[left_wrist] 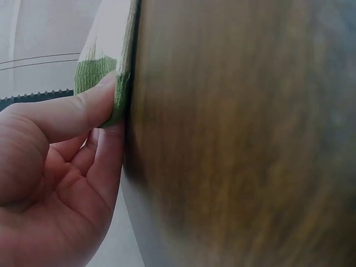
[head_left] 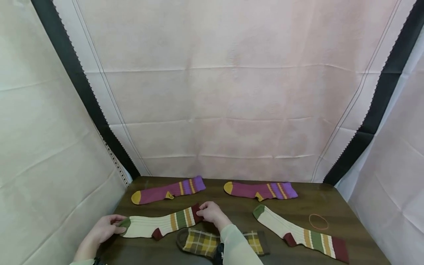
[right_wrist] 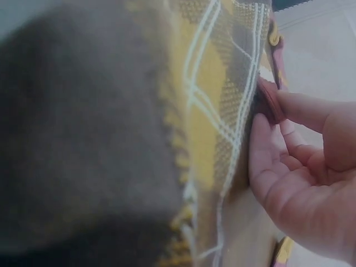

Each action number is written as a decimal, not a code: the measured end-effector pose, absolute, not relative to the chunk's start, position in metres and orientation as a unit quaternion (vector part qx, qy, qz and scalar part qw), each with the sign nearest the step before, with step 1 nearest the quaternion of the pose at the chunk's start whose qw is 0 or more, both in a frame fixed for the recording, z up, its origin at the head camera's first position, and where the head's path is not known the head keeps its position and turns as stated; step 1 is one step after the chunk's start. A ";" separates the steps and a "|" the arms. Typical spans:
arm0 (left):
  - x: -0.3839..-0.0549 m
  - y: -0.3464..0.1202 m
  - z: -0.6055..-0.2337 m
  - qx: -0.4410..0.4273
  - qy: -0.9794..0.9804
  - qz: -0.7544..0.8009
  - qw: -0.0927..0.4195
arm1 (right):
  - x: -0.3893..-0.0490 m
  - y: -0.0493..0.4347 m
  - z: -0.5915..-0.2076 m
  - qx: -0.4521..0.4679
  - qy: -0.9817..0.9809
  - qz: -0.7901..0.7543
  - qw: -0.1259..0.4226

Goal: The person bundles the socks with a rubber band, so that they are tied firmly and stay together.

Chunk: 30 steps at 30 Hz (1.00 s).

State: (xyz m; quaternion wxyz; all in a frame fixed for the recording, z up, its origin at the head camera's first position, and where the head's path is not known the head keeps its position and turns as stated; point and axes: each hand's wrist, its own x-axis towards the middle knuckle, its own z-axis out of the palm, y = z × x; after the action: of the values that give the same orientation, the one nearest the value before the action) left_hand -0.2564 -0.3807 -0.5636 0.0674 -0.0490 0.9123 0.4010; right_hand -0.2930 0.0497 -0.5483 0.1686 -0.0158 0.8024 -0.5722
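A cream sock (head_left: 149, 226) with a green toe, maroon heel and striped cuff lies stretched between both hands at the table's left. My left hand (head_left: 103, 230) pinches its green toe (left_wrist: 92, 75) between thumb and fingers. At the other end, my right hand (head_left: 212, 213) pinches the maroon cuff (right_wrist: 270, 100). Below the right forearm is a yellow-and-brown plaid sock (head_left: 202, 243), partly hidden by the sleeve. A matching cream sock (head_left: 281, 224) lies slanted on the right side, toe toward the back.
Two purple socks with yellow toes, one on the left (head_left: 155, 194) and one on the right (head_left: 245, 188), lie along the back of the brown table (head_left: 228, 211). A thin rubber band (head_left: 318, 228) lies at the right. Pale fabric walls (head_left: 232, 110) enclose the back and sides.
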 end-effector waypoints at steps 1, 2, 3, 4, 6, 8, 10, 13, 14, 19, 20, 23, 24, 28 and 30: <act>-0.254 -0.382 -0.564 -0.047 0.912 0.402 0.068 | -0.292 0.049 -0.548 -0.017 0.801 -0.572 0.172; -0.253 -0.383 -0.565 -0.047 0.911 0.404 0.067 | -0.292 0.048 -0.547 -0.018 0.801 -0.572 0.176; -0.252 -0.384 -0.565 -0.046 0.911 0.406 0.066 | -0.291 0.048 -0.546 -0.019 0.801 -0.571 0.178; -0.251 -0.385 -0.565 -0.046 0.909 0.410 0.066 | -0.291 0.047 -0.545 -0.019 0.801 -0.571 0.180; -0.250 -0.385 -0.564 -0.046 0.905 0.418 0.066 | -0.291 0.047 -0.545 -0.020 0.799 -0.572 0.185; -0.250 -0.386 -0.564 -0.045 0.903 0.421 0.067 | -0.291 0.047 -0.546 -0.021 0.796 -0.574 0.191; -0.249 -0.387 -0.564 -0.041 0.902 0.424 0.069 | -0.290 0.047 -0.547 -0.023 0.795 -0.575 0.193; -0.247 -0.389 -0.565 -0.039 0.901 0.425 0.070 | -0.289 0.047 -0.549 -0.026 0.795 -0.574 0.194; -0.246 -0.390 -0.566 -0.039 0.901 0.425 0.070 | -0.289 0.046 -0.550 -0.027 0.795 -0.574 0.194; -0.242 -0.392 -0.565 -0.038 0.905 0.418 0.067 | -0.289 0.044 -0.552 -0.027 0.796 -0.573 0.193; -0.242 -0.392 -0.565 -0.040 0.905 0.418 0.068 | -0.289 0.044 -0.552 -0.025 0.796 -0.573 0.194; -0.243 -0.390 -0.563 -0.048 0.908 0.411 0.066 | -0.290 0.045 -0.552 -0.021 0.800 -0.570 0.187; -0.244 -0.389 -0.563 -0.049 0.910 0.407 0.065 | -0.290 0.045 -0.551 -0.021 0.802 -0.568 0.183; -0.249 -0.385 -0.561 -0.053 0.916 0.394 0.062 | -0.293 0.048 -0.549 -0.017 0.809 -0.563 0.170; -0.250 -0.383 -0.561 -0.055 0.916 0.393 0.063 | -0.294 0.048 -0.548 -0.016 0.810 -0.561 0.168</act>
State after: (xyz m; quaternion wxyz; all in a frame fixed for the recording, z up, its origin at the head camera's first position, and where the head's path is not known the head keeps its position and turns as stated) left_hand -0.2499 -0.3832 -0.5606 0.0628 -0.0548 0.9158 0.3928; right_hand -0.2943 0.0483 -0.5484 0.1678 -0.0163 0.8101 -0.5615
